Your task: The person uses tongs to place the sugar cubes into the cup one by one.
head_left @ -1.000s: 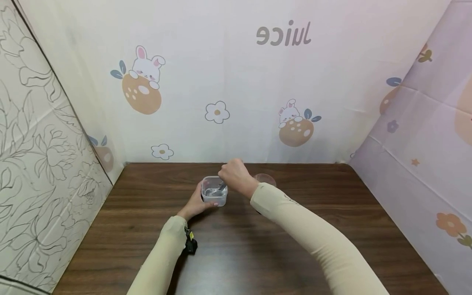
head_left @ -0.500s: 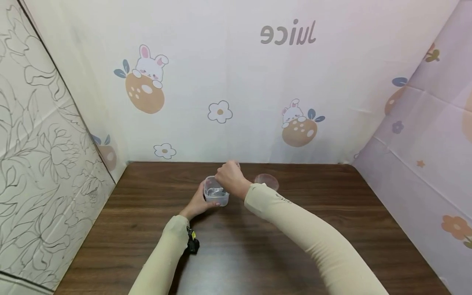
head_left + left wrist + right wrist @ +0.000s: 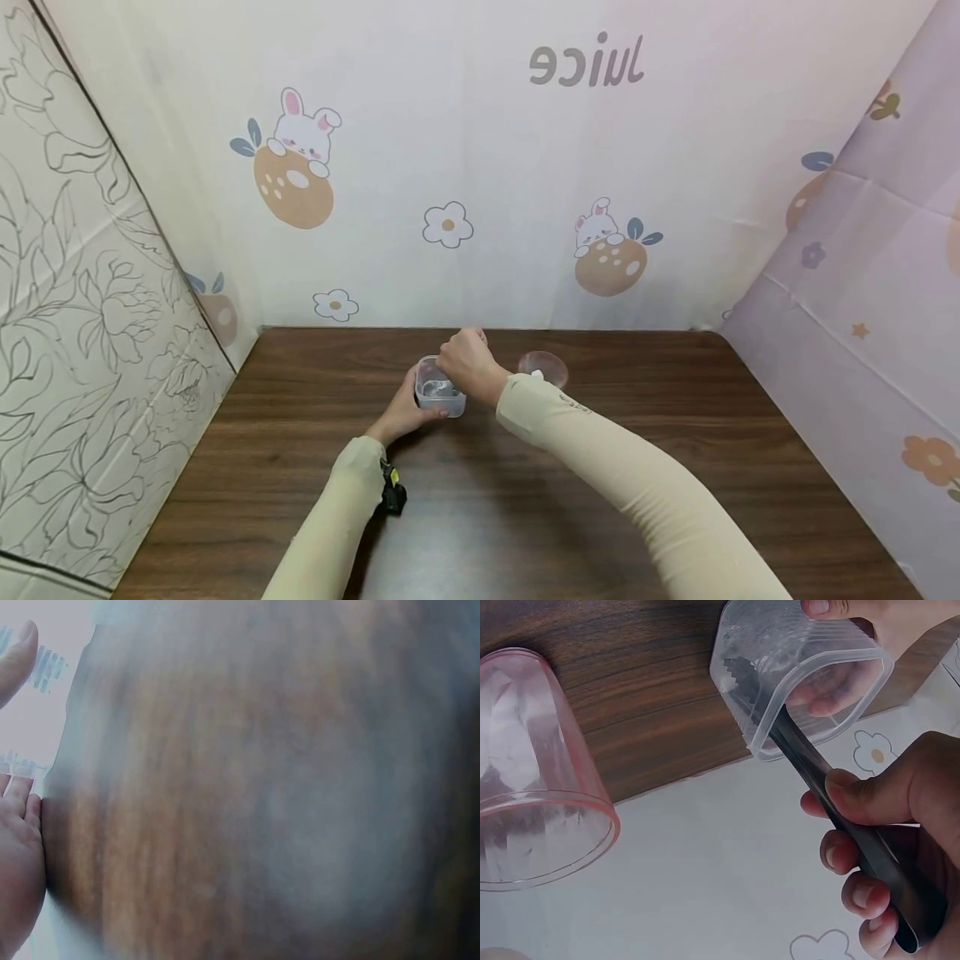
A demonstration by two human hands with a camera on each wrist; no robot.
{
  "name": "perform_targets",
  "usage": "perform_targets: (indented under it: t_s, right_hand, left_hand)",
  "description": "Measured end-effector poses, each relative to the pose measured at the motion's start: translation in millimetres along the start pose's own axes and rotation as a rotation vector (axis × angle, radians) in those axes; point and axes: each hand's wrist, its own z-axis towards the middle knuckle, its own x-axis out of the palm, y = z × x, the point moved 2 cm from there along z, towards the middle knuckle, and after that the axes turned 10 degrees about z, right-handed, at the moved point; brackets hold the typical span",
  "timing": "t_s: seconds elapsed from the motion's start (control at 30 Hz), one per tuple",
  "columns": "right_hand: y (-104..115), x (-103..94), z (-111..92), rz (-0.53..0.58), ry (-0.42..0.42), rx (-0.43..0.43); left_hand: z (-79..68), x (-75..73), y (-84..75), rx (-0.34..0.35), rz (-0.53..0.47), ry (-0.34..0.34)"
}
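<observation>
My left hand [image 3: 403, 412] grips a clear square plastic container [image 3: 442, 407] near the back of the table, thumb on the near side and fingers round the left side. Clear, bubbly-looking material shows in its bottom. My right hand [image 3: 471, 363] is above the container's right side, its fingers curled round black tongs [image 3: 821, 780]. In the right wrist view, the serrated tip of the tongs reaches inside the container. Only part of the left hand [image 3: 16, 862] appears in the left wrist view, at the left edge.
A see-through pink cup [image 3: 577, 742] stands right of the container, partly behind the right sleeve [image 3: 547, 412] in the head view. The brown wooden table [image 3: 300, 475] meets a printed curtain [image 3: 375, 167] at its back edge.
My right hand has shifted slightly left over the container, then stayed almost still. More of the pink cup shows past the sleeve. The left hand keeps its grip on the container.
</observation>
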Motion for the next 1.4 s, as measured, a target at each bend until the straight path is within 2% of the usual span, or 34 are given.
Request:
perform_targets:
  t_s: [0.27, 0.5, 0.73, 0.87, 1.1, 1.4]
  right_hand:
    - [-5.5, 2.7, -3.9, 0.039, -0.007, 0.005]
    - [-12.8, 0.5, -9.3, 0.064, -0.039, 0.012]
    - [-20.7, 1.3, -19.4, 0.107, -0.135, -0.007]
    - [-26.1, 3.0, -24.9, 0.159, -0.156, -0.017]
    - [-37.4, 5.2, -36.1, 0.233, -0.213, -0.03]
    - [-49.7, 6.0, -47.3, 0.282, -0.294, -0.029]
  left_hand:
    - [-0.7, 2.9, -4.4, 0.031, 0.004, -0.02]
    - [-1.4, 3.3, -4.0, 0.006, 0.002, -0.018]
    - [-19.8, -8.9, -40.1, 0.031, -0.031, 0.018]
    - [-16.4, -6.2, -32.7, 0.022, -0.039, -0.007]
    - [-5.4, 3.0, -8.5, 0.004, -0.018, -0.039]
    - [-1.2, 4.8, -0.3, 0.018, -0.009, -0.046]
